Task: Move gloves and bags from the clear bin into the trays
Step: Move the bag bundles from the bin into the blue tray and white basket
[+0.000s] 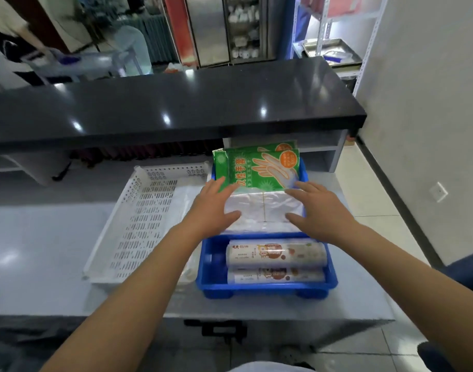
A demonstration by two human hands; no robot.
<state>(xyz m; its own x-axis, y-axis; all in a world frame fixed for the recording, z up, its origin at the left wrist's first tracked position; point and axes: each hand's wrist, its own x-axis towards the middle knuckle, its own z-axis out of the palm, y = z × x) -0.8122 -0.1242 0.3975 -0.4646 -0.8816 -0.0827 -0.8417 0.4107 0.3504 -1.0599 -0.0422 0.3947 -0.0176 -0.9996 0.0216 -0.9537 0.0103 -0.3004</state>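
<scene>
It looks like a canteen or food-shop service area: a long glossy black counter (176,108), a glass-door steel cabinet (243,28) stacked with white crockery, and metal shelving (375,30) holding a steel tray (334,51).

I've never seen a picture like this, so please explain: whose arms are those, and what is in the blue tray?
The camera sits on a person's head, so you look down at their own arms. The left hand and right hand touch the sides of a stack of clear bags in the blue tray, fingers straight, not gripping. Behind the stack lean green glove packs; nearer lie two rolls. A white tray with holes stands to the left on the grey table.
</scene>
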